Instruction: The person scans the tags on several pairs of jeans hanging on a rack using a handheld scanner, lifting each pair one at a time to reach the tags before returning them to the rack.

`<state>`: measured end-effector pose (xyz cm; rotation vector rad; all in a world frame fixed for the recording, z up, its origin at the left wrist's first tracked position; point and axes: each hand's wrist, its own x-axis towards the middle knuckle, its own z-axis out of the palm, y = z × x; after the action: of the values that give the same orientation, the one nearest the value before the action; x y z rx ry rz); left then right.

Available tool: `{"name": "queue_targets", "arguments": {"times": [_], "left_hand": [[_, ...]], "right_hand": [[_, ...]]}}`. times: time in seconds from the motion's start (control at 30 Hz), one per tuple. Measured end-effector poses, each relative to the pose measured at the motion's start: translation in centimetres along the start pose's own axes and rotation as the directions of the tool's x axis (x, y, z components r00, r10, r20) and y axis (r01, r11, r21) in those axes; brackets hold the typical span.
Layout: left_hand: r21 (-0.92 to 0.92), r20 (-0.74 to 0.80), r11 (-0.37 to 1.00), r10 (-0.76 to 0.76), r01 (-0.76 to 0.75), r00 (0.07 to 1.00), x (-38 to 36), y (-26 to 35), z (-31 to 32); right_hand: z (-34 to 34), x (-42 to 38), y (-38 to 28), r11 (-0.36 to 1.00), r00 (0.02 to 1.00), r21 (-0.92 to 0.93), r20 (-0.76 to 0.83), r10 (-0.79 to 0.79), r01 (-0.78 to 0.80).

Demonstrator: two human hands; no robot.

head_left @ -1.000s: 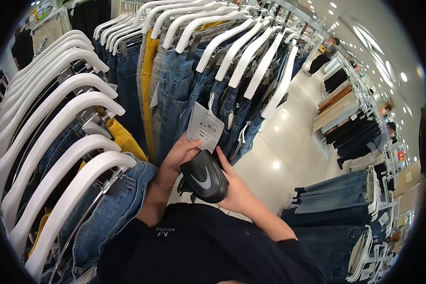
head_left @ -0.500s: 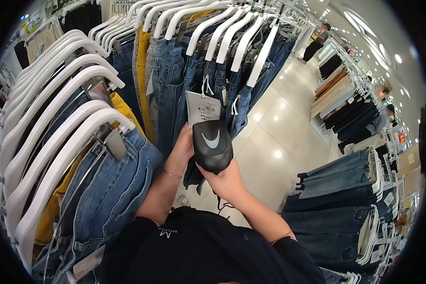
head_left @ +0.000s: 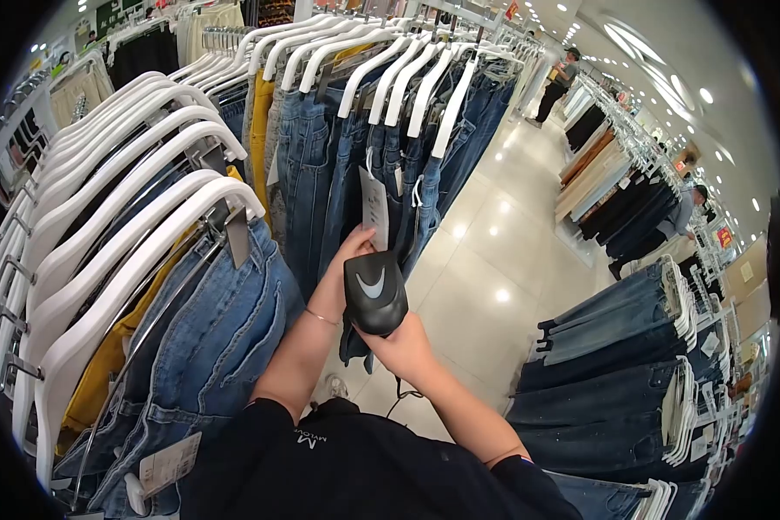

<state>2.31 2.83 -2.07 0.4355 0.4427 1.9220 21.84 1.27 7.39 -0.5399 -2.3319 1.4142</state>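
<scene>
A black handheld scanner [head_left: 376, 293] with a grey curved mark is gripped by my right hand [head_left: 400, 345], its front end pointing up at the hanging jeans. Just beyond it hangs a white paper tag [head_left: 373, 208] on a white string, turned at an angle. The fingers of my left hand [head_left: 353, 249] close on the tag's lower end; the scanner hides part of this hand. Blue jeans [head_left: 308, 160] on white hangers hang behind the tag. A black cord [head_left: 398, 397] dangles below my right hand.
At the left, white hangers [head_left: 139, 234] carry more jeans and yellow garments. Dark denim [head_left: 581, 403] hangs at the lower right. Beyond the tiled aisle [head_left: 468, 260] are further clothes racks. One person [head_left: 557, 85] stands at the back, another [head_left: 667, 227] bends at the right.
The tag has turned from nearly facing me to a steeper angle. The scanner and my right hand have shifted slightly down and left in view, and the camera view has moved a little.
</scene>
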Motion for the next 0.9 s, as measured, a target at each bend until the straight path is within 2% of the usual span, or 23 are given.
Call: {"name": "queue_targets", "arguments": {"times": [0.03,0.13,0.17,0.2,0.27,0.3,0.4,0.43,0.47,0.5,0.53,0.67,0.7,0.8,0.9], "left_hand": [[-0.102,-0.065,0.994,0.027,-0.033,0.998,0.0,-0.3,0.5],[-0.465,0.086,0.885,0.028,0.015,0.996,1.9,-1.2,-5.8],[-0.492,0.057,0.871,0.051,-0.016,0.997,1.9,-1.4,-7.1],[-0.549,-0.101,0.833,0.022,-0.074,0.995,1.4,-1.4,-6.0],[-0.622,-0.396,0.753,-0.066,-0.214,0.916,0.1,-0.9,-2.4],[-0.626,-0.393,0.747,-0.054,-0.224,0.918,0.1,-1.5,-3.2],[-0.336,-0.621,0.906,-0.009,-0.256,0.784,1.3,-3.4,-4.9],[-0.095,-0.612,0.964,0.142,-0.25,0.778,0.3,-3.1,-3.1],[0.299,-0.571,0.93,0.354,-0.214,0.74,-0.7,-2.8,-1.3],[0.564,-0.458,0.756,0.622,-0.333,0.636,-0.3,-3.6,-0.5],[0.767,-0.267,0.495,0.824,-0.407,0.499,0.1,-4.0,0.1],[0.949,-0.063,0.181,0.912,-0.258,0.406,-1.4,-2.5,3.2],[0.947,-0.118,0.242,0.873,-0.21,0.474,-1.9,-2.1,3.6],[0.921,-0.138,0.316,0.812,-0.228,0.568,-2.2,-2.0,3.4],[0.83,-0.11,0.32,0.897,-0.457,0.428,-2.0,-3.0,3.2]], "right_hand": [[-0.1,-0.3,0.0,0.999,0.999,-0.022,0.022,0.033,-0.032],[0.0,-1.1,0.3,0.999,1.0,-0.034,-0.009,-0.012,0.012],[0.1,-1.4,0.7,0.999,1.0,-0.045,-0.01,-0.028,0.027],[0.2,-1.6,1.2,0.998,0.999,-0.056,-0.01,-0.042,0.041],[0.2,-2.0,1.4,0.997,0.998,-0.056,-0.002,-0.061,0.06],[0.2,-2.2,1.4,0.997,0.998,-0.044,0.008,-0.064,0.064],[0.2,-2.7,1.1,0.999,0.999,-0.038,0.037,-0.031,0.032],[0.3,-3.0,1.0,0.999,0.999,-0.04,0.047,-0.012,0.013],[0.4,-3.2,1.1,0.998,0.998,-0.052,0.043,-0.034,0.036],[0.5,-3.4,1.3,0.996,0.998,-0.063,0.039,-0.059,0.061],[0.5,-3.5,1.5,0.993,0.996,-0.076,0.035,-0.084,0.087],[0.5,-4.1,1.2,0.992,0.99,-0.027,0.062,-0.123,0.125],[0.6,-4.3,1.1,0.991,0.99,-0.018,0.059,-0.132,0.133],[0.6,-4.7,0.7,0.992,0.99,-0.028,0.068,-0.124,0.126],[0.5,-5.1,0.6,0.995,0.991,-0.028,0.09,-0.097,0.1]]}}
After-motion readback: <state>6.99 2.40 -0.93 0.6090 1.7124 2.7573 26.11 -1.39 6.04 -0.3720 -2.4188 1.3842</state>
